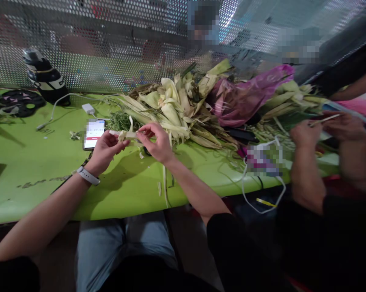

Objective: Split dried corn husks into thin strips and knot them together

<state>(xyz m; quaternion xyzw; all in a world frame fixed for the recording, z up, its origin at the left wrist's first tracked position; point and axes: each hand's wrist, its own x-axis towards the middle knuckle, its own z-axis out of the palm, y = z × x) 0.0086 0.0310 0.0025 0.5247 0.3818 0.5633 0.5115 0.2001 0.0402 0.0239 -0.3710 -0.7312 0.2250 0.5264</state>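
Between my two hands a pale strip of corn husk (130,134) is stretched sideways above the green table, with a knot-like bunch near its left part. My left hand (107,146), with a white band at the wrist, pinches the strip's left end. The fingertips of my right hand (155,140) close on its right end. Just behind my left hand lies a lit phone (94,134). A big heap of dry corn husks (173,107) spreads behind and to the right of my right hand.
A dark bottle (47,77) stands back left by a perforated metal screen (110,48). White cable and adapter (88,108) lie near the phone. A pink plastic bag (246,97) rests on the husks. At right, another person's hands (306,132) hold a thin strip.
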